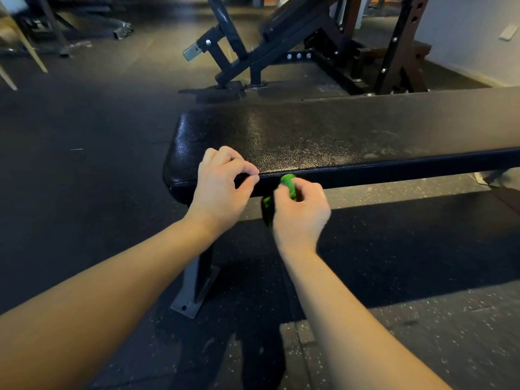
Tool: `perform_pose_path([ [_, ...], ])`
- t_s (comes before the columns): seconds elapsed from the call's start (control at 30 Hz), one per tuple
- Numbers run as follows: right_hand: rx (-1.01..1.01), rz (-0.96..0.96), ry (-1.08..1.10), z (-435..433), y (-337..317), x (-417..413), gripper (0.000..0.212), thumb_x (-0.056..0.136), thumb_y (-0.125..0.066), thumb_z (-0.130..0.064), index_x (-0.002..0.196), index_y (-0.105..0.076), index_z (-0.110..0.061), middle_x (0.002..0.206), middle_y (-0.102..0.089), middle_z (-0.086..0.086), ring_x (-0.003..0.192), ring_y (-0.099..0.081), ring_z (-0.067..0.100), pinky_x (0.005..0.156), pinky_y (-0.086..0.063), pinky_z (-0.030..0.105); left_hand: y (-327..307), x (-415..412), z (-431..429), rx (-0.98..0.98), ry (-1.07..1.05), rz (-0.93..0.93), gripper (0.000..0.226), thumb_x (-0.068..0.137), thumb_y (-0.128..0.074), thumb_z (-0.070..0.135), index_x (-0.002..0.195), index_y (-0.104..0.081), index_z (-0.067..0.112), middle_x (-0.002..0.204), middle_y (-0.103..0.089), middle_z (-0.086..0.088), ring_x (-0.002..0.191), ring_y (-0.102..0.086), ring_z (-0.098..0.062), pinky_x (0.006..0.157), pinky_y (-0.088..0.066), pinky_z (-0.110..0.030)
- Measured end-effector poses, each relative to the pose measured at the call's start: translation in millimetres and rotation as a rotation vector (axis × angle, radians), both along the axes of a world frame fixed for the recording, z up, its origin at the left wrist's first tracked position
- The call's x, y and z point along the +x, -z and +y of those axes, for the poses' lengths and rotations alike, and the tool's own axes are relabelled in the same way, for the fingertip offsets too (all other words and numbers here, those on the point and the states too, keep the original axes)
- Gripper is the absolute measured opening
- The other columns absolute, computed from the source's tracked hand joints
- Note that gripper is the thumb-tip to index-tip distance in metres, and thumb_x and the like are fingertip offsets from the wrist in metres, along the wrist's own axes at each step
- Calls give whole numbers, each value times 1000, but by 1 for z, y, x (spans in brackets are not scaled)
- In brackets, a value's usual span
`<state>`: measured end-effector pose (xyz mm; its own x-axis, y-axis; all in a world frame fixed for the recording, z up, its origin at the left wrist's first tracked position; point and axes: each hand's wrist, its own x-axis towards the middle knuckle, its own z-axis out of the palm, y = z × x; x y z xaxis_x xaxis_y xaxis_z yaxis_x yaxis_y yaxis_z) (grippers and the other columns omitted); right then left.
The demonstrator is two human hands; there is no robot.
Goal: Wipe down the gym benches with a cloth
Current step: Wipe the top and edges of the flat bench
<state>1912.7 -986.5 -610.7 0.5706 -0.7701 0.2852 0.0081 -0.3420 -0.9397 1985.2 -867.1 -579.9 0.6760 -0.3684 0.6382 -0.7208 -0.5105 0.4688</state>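
Right hand (301, 209): clenched round bunched green cloth (289, 184) at bench (323, 133) edge. Left hand (222, 187): fingers curled, contents unclear. Risk: bunched cloth likely misses wide top patches.

The right hand (301, 212) grips a bunched green cloth (289, 184) at the near side edge of the black flat gym bench (323, 133). The left hand (222, 190), fingers curled, sits just beside it at the same edge.
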Motion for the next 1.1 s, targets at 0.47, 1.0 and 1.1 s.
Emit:
perform_pose_path([
  [0.47, 169, -159, 95, 9, -5, 2, 14, 91, -71, -13, 95, -67, -26, 98, -62, -10, 89, -57, -8, 78, -40, 3, -1, 0, 2, 21, 14, -3, 4, 91, -74, 17, 92, -77, 19, 95, -56, 5, 97, -47, -19, 94, -42, -38],
  [1.0, 342, -143, 196, 3, -18, 3, 11, 95, -68, -21, 106, -68, -23, 112, -57, -6, 93, -58, 1, 78, -47, 12, -4, 3, 40, 160, -54, -152, 18, 88, -76, 9, 101, -77, 21, 101, -60, 4, 98, -45, -19, 87, -37, -40],
  [1.1, 402, -151, 125, 35, -16, 9, 11, 94, -70, -18, 101, -68, -26, 111, -59, -8, 97, -61, 3, 81, -50, 12, -5, 5, 74, 158, -146, -116, 15, 87, -79, 14, 100, -76, 20, 102, -59, 3, 99, -46, -21, 90, -40, -43],
])
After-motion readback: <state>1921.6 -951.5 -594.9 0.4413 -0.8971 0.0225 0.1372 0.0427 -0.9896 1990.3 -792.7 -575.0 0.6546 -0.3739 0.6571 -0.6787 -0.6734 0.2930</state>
